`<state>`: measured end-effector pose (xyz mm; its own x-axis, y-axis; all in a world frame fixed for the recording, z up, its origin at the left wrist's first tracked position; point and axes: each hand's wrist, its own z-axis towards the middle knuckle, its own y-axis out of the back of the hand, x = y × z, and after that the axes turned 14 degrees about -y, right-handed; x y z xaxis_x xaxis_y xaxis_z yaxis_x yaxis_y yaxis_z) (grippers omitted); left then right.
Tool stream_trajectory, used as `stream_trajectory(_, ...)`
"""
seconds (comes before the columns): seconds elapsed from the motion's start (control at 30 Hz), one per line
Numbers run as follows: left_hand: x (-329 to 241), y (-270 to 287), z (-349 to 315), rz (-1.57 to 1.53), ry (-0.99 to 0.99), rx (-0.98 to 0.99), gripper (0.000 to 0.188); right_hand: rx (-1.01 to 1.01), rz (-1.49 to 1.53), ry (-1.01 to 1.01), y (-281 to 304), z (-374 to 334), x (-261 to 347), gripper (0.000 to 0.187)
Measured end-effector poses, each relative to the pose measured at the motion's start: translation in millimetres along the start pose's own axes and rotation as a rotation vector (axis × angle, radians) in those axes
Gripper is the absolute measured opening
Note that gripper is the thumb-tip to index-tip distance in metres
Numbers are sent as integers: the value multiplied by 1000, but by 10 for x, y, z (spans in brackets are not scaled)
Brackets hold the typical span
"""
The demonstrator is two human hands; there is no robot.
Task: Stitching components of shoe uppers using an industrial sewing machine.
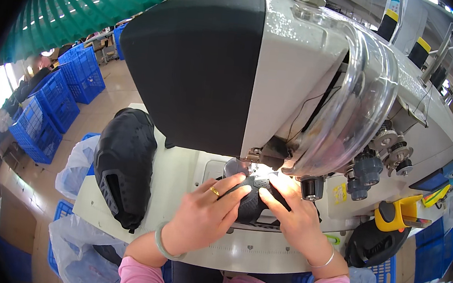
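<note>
Yellow label (pixel 340 194) right of centre, your left hand (pixel 197 215) part-open, right hand (pixel 299 225) likewise, both touching black piece (pixel 250 207), lower centre

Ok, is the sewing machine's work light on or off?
On: a bright glow shows under the sewing machine, beside the black piece that the left hand and right hand touch.

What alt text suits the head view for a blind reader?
A person's left hand and right hand rest on a black piece under a lit sewing machine; a black bundle lies left on the table, blue crates beyond.
</note>
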<state>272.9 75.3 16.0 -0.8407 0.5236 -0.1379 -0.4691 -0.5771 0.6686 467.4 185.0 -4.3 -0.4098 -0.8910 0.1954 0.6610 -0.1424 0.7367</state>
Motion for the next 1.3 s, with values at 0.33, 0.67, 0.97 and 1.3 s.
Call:
stream_trajectory(0.33,37,12,101,-28,10,14,27,40,-18,-107,-31,-13,-9,49)
stream_trajectory(0.67,29,-69,84,32,-8,12,28,3,95,-67,-55,15,-138,56)
stream_trajectory(0.97,10,-143,47,116,-24,-20,32,-10,-23,67,-67,-22,-261,70)
stream_trajectory(1.3,140,-71,44,-31,-36,-87,27,-76,-31,126,-20,91,-179,53)
